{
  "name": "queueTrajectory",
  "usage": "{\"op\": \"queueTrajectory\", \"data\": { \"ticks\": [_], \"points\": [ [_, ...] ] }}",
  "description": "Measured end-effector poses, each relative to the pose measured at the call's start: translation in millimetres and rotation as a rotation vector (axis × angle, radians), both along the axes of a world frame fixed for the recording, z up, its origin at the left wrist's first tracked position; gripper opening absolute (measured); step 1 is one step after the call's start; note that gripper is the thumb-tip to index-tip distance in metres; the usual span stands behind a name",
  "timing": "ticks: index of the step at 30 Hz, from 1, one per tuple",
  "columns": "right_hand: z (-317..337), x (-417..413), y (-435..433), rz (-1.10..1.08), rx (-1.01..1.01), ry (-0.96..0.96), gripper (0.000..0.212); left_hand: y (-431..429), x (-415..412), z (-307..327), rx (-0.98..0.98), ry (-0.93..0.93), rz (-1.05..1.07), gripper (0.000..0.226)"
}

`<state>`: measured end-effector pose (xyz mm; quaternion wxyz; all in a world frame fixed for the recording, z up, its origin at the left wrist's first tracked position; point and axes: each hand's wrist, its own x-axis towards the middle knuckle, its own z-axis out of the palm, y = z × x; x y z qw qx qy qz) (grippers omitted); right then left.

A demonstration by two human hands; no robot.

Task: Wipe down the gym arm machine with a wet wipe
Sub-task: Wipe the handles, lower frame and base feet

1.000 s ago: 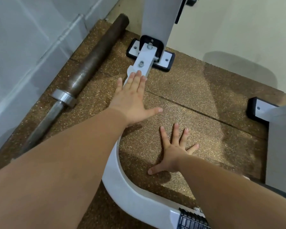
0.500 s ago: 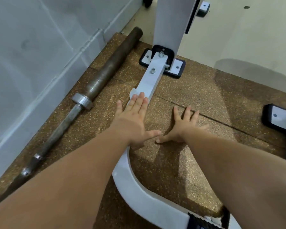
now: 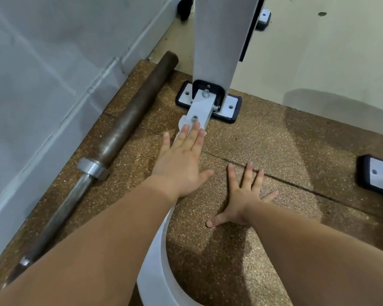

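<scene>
While the left hand (image 3: 181, 164) lies flat on the arm machine's white base bar (image 3: 202, 107), fingers straight and together, the wet wipe (image 3: 182, 123) sits pressed under its fingertips. Only a crumpled white edge shows past them, on the bar's left side, just short of a bolt (image 3: 194, 117). The right hand (image 3: 243, 195) is palm-down on the speckled rubber floor mat (image 3: 285, 140), fingers splayed, holding nothing — near the bar's right side, not touching it, apart from the wipe. The bar runs from the foot plate (image 3: 230, 109) under the grey upright post (image 3: 217, 40) back toward the camera, curving between the forearms. A rusty barbell (image 3: 124, 124) lies along the wall (image 3: 42, 74) — left of the left hand, apart from it.
</scene>
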<state>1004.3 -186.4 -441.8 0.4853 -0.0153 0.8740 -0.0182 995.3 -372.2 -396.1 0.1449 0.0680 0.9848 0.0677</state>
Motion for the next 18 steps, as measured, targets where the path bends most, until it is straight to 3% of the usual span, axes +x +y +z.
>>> {"op": "queueTrajectory", "data": {
  "ticks": [8, 13, 16, 18],
  "points": [
    [2.6, -0.4, 1.0, -0.017, -0.014, -0.027, 0.173, -15.0, 2.2, 4.3, 0.201, -0.057, 0.272, 0.085],
    [3.8, -0.9, 1.8, -0.018, -0.025, -0.029, 0.173, -19.5, -18.9, 4.6, 0.363, 0.219, 0.323, 0.049],
    [3.9, -1.2, 1.8, -0.023, -0.033, -0.033, 0.172, -18.8, -37.9, 10.3, 0.430, 0.344, 0.437, 0.049],
    [3.7, -1.1, 2.3, -0.024, -0.032, -0.034, 0.173, -6.2, -53.8, 16.5, 0.399, 0.303, 0.366, 0.051]
  ]
}}
